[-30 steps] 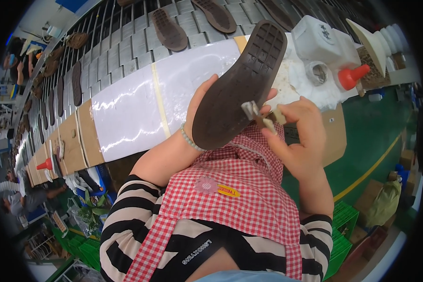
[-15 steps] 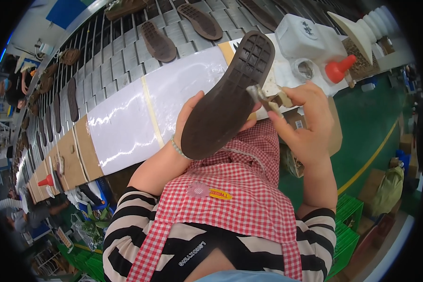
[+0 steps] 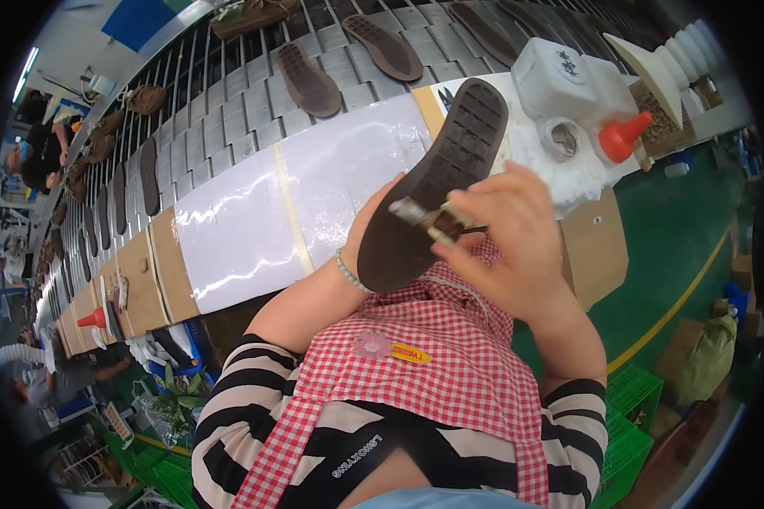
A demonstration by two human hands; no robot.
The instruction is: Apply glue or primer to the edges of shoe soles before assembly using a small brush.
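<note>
My left hand (image 3: 363, 227) grips a dark brown shoe sole (image 3: 460, 140) from below and from its left side. Most of its fingers are hidden behind the sole. The sole is tilted, with a raised grid at its far end and a smooth wide part toward me. Pinched in my right hand (image 3: 518, 244) is a short brush (image 3: 414, 212) with pale bristles and a stubby, stained handle. Its bristle end lies over the smooth part of the sole; I cannot tell whether it touches. My right hand is somewhat blurred.
Behind the white-sheeted worktable (image 3: 229, 242), a slatted metal conveyor (image 3: 250, 119) carries several soles. At the right stand a white plastic jug (image 3: 552, 81), an open tub (image 3: 562, 138) and a red cone-shaped nozzle (image 3: 626, 136). Green crates (image 3: 624, 424) sit on the floor at lower right.
My right hand has carried the brush leftward and down over the sole's smooth part. The sole has shifted slightly right and down in the picture, as has the background.
</note>
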